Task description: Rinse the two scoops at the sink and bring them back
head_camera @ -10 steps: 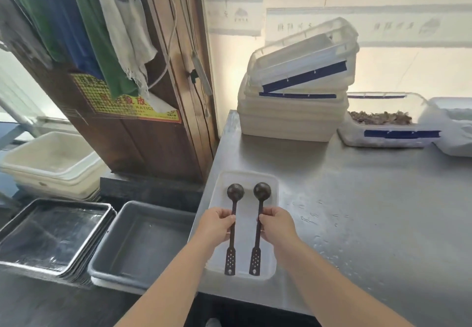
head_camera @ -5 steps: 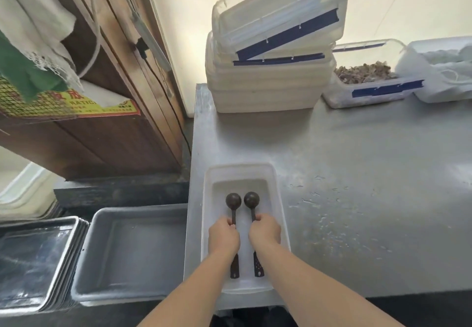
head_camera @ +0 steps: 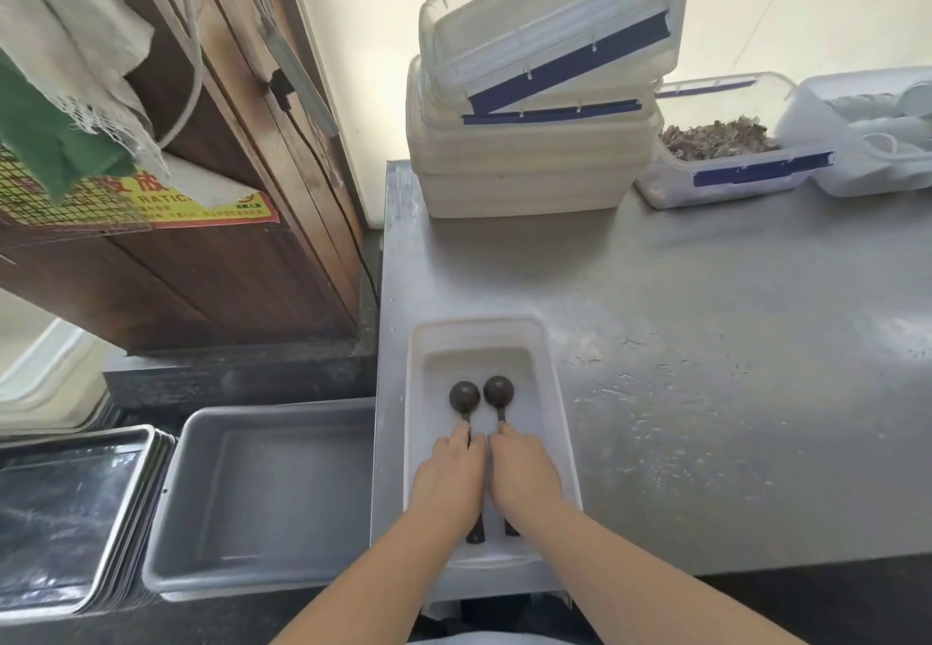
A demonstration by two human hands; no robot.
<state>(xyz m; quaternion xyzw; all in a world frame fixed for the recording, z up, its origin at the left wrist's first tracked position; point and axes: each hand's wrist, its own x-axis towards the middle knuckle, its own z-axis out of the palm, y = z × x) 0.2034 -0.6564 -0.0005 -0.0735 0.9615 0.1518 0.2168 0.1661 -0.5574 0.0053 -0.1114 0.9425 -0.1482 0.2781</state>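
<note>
Lying side by side in a white tray (head_camera: 552,422) at the bench's (head_camera: 706,342) front left corner, the two scoops (head_camera: 465,396) (head_camera: 498,390) are covered at their handles by the left hand (head_camera: 446,480) and right hand (head_camera: 524,475); whether the fingers are pinching cannot be told.

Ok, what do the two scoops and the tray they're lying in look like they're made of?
Scoops: dark brown and matte, probably plastic, though coated metal can't be ruled out. Tray: translucent white plastic with soft rounded corners. It sits on a brushed, dull-reflective counter, likely stainless steel.
</note>
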